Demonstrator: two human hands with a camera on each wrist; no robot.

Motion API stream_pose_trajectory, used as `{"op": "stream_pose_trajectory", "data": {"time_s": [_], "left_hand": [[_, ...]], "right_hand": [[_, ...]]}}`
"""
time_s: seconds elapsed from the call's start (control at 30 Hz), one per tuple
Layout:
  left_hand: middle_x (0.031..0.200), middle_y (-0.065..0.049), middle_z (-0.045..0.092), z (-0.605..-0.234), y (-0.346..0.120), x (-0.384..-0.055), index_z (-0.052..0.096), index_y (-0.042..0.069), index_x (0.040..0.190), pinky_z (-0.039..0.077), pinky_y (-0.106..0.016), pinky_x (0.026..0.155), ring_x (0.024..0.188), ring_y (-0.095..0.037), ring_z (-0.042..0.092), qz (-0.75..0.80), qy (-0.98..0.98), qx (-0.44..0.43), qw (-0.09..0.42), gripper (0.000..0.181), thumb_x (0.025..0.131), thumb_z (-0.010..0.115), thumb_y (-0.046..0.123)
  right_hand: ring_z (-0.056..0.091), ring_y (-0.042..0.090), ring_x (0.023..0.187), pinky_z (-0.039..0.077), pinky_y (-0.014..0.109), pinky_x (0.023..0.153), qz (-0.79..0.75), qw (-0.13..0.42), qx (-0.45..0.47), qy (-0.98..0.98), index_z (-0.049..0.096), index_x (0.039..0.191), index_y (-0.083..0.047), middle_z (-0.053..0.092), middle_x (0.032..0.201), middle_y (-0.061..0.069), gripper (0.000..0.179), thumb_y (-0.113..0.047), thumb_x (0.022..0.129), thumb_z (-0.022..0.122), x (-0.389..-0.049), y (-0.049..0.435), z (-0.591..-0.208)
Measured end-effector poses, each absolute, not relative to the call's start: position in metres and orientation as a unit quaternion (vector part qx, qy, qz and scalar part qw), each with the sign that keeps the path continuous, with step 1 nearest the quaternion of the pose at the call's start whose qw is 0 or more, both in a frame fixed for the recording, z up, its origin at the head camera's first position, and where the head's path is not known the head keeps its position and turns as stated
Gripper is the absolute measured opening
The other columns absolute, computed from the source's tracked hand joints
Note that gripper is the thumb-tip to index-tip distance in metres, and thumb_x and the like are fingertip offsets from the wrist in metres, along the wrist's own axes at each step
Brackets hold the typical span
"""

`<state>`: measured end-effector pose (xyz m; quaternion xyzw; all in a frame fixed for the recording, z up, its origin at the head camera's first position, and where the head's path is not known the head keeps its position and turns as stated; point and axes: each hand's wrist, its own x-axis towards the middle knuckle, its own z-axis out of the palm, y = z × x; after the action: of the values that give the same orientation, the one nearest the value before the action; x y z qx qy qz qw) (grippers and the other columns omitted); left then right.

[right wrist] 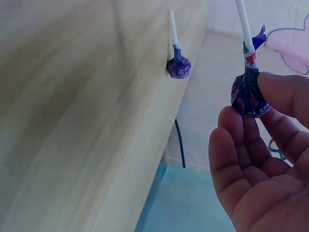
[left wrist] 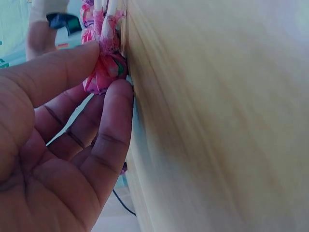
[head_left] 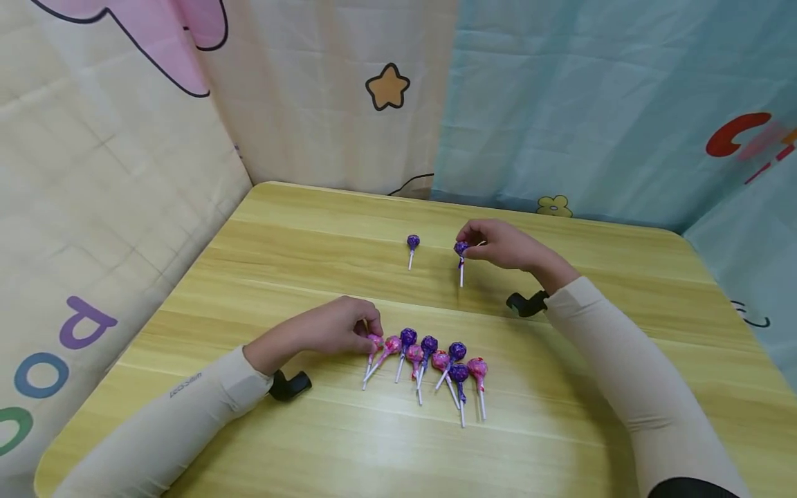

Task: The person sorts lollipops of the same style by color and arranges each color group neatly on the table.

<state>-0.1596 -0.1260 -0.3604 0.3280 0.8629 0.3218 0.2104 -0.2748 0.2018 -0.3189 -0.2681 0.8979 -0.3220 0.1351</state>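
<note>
Near the back of the table, my right hand pinches a purple-wrapped lollipop by its candy head, its white stick pointing toward me in the head view. To its left another purple lollipop lies alone on the wood. My left hand is at the left end of a loose row of lollipops, thumb and fingers pinching a pink-wrapped lollipop by its head. Beside it lie a second pink lollipop and several more pink and purple ones, some sticks crossing, such as the pink lollipop at the right end.
The light wooden table is backed by printed curtains along its far edge. A black cable runs behind that edge. Black wrist-worn pieces sit under the left cuff and the right cuff.
</note>
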Motion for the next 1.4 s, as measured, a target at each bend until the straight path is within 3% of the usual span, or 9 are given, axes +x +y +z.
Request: {"op": "stream_pose_trajectory", "data": {"time_s": [0.37, 0.57, 1.4], "left_hand": [[0.087, 0.004, 0.062, -0.361, -0.125, -0.159, 0.067, 0.013, 0.089, 0.052, -0.027, 0.069, 0.078, -0.011, 0.059, 0.325, 0.864, 0.316, 0.22, 0.01, 0.088, 0.074, 0.006], [0.087, 0.005, 0.062, -0.362, -0.124, -0.161, 0.066, 0.013, 0.089, 0.051, -0.027, 0.068, 0.078, -0.011, 0.059, 0.323, 0.862, 0.318, 0.225, 0.01, 0.088, 0.074, 0.008], [0.088, 0.004, 0.062, -0.358, -0.124, -0.16, 0.066, 0.012, 0.09, 0.051, -0.027, 0.069, 0.079, -0.011, 0.059, 0.325, 0.862, 0.313, 0.231, 0.01, 0.088, 0.074, 0.007]], "right_hand": [[0.054, 0.025, 0.102, 0.044, 0.039, 0.088, -0.373, 0.159, -0.218, 0.888, 0.059, 0.117, -0.001, 0.061, 0.114, 0.012, 0.021, -0.008, 0.098, 0.061, -0.32, 0.171, -0.335], [0.051, 0.024, 0.095, 0.043, 0.034, 0.082, -0.38, 0.173, -0.202, 0.886, 0.06, 0.114, 0.0, 0.061, 0.111, 0.012, 0.021, -0.006, 0.094, 0.065, -0.336, 0.16, -0.353], [0.047, 0.023, 0.088, 0.04, 0.03, 0.073, -0.366, 0.17, -0.18, 0.897, 0.059, 0.112, 0.002, 0.057, 0.105, 0.012, 0.019, -0.004, 0.095, 0.064, -0.341, 0.139, -0.364]]}}
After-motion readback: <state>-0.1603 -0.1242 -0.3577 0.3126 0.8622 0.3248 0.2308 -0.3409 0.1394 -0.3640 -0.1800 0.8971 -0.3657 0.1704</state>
